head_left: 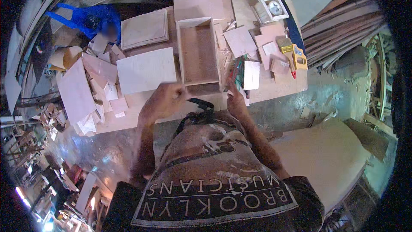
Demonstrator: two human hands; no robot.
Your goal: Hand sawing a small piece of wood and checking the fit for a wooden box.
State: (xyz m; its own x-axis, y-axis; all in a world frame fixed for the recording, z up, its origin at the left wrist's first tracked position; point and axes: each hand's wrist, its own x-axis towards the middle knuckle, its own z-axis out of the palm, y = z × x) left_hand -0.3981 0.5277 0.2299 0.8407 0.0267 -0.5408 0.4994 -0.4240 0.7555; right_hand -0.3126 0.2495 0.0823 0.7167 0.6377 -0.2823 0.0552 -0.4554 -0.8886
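A shallow open-topped wooden box [198, 81], like a drawer, lies on the worktable with its near end toward me. My left hand [168, 98] is closed, thumb and fingers drawn together, by the box's near left corner. What it pinches, if anything, is too small to make out. My right hand [236, 99] is at the near right corner, its fingers curled; anything in them is hidden. Just beyond the right hand lie a green and red tool [237, 73], of unclear kind, and a small white panel [251, 75]. Left of the box lies a pale rectangular board [146, 71].
A framed wooden panel [145, 29] and a blue plastic bag [96, 19] are at the far left. Offcuts [98, 68] cover the table's left end. At right lie a handsaw [299, 56], a paintbrush [284, 45] and a white square-framed fixture [273, 8]. A large board [322, 159] stands lower right.
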